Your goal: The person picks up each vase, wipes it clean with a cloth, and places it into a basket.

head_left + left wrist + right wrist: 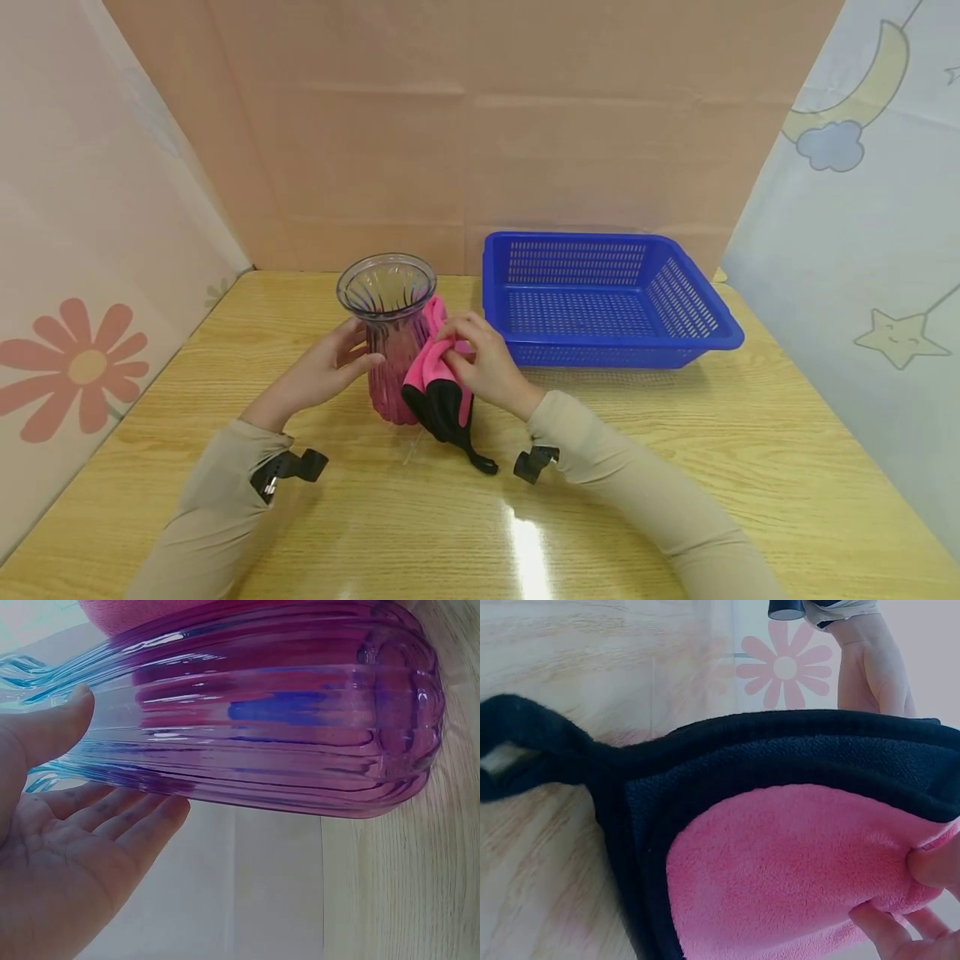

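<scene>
A ribbed glass vase (pixel 393 358), clear at the rim and pink-purple below, stands upright on the table. My left hand (pixel 330 367) is round its left side, thumb in front and fingers behind; the left wrist view shows the hand (pixel 82 802) at the neck of the vase (pixel 285 727). My right hand (pixel 487 362) pinches a pink cloth with black edging (pixel 442 375) against or close by the vase's right side. In the right wrist view, fingertips (pixel 881 926) grip the pink cloth (pixel 765 862), its black loop hanging at one end.
A blue perforated plastic basket (pixel 611 342) sits at the back right of the wooden table (pixel 405 533), right of the vase and cloth. A beige sheet (pixel 465 150) hangs behind, with patterned sheets at both sides. Black straps are on both wrists.
</scene>
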Motion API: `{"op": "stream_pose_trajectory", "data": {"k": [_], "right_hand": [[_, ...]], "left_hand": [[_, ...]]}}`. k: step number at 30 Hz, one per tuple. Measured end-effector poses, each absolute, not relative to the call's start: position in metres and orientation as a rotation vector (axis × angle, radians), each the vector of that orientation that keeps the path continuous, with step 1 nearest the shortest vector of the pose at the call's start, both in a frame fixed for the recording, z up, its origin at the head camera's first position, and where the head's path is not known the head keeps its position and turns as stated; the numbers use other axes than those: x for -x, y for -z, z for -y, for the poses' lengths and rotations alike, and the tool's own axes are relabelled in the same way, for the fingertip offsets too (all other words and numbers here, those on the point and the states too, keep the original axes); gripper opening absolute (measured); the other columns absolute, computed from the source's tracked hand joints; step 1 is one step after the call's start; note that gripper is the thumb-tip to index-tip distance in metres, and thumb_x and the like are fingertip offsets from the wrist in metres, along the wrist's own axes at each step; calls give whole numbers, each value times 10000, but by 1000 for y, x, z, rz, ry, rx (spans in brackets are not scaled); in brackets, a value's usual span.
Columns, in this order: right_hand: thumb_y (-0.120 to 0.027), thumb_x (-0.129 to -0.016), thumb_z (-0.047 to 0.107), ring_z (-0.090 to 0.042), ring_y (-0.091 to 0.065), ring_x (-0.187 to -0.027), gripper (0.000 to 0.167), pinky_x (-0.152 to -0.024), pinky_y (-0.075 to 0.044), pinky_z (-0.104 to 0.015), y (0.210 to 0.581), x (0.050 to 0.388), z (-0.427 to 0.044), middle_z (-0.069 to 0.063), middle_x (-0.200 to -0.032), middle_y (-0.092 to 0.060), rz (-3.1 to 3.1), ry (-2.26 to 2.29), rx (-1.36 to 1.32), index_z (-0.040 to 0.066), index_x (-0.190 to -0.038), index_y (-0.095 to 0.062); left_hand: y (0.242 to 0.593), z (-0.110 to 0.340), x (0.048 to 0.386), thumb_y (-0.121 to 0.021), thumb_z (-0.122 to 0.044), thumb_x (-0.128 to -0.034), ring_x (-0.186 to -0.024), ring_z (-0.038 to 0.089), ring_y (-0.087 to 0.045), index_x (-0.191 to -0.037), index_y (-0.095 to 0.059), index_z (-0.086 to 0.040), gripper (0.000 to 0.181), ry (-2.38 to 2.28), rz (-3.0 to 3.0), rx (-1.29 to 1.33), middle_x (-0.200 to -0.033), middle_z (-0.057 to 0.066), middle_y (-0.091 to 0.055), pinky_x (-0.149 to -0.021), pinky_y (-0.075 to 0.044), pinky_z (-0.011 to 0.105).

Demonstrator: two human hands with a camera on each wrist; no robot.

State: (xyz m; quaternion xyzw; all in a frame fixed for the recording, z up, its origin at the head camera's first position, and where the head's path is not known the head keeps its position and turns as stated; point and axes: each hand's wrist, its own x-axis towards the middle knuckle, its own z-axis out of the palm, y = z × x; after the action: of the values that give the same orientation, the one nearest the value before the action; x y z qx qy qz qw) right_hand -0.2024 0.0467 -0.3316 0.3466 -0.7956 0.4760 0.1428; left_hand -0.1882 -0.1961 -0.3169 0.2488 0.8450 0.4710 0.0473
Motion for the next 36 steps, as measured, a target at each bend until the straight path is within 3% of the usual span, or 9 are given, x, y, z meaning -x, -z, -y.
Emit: {"op": "stream_pose_trajectory", "data": {"k": [10,20,31,36], "right_hand": [[-613,-837,-47,-277,-577,-1024,88,-722,-595,-257,321,203,-44,-170,-1028,-583,2280,-1421,-987,8,-904,-629],[-610,-847,-26,-276,-591,-1025,163,-787,-588,-299,316,204,-44,-160,-1075,-591,2335,-1412,-981,22,-995,-660],[-609,-835,-45,-297,-593,-1047,111,-737,-597,-314,314,204,-42,-167,-1035,-602,2312,-1356,-975,10,-918,-657],[-608,-833,-49,-271,-590,-985,98,-730,-599,-288,311,204,-40,-159,-994,-600,2262,-1362,-955,4,-902,-651]], "left_hand": [[316,196,188,-550,-123,-933,-1337,467,-339,-1463,-186,11,657,-1425,-2587,-750,-1468,283,-301,-1049,-355,557],[317,196,188,-557,-141,-929,-1333,469,-343,-1463,-195,-2,660,-1409,-2595,-739,-1468,280,-306,-1043,-361,555],[316,195,187,-555,-132,-930,-1336,466,-339,-1460,-198,7,654,-1422,-2590,-742,-1465,283,-309,-1049,-347,572],[316,195,187,-563,-124,-923,-1332,466,-348,-1454,-210,15,652,-1418,-2598,-751,-1462,280,-318,-1043,-353,572]]}}
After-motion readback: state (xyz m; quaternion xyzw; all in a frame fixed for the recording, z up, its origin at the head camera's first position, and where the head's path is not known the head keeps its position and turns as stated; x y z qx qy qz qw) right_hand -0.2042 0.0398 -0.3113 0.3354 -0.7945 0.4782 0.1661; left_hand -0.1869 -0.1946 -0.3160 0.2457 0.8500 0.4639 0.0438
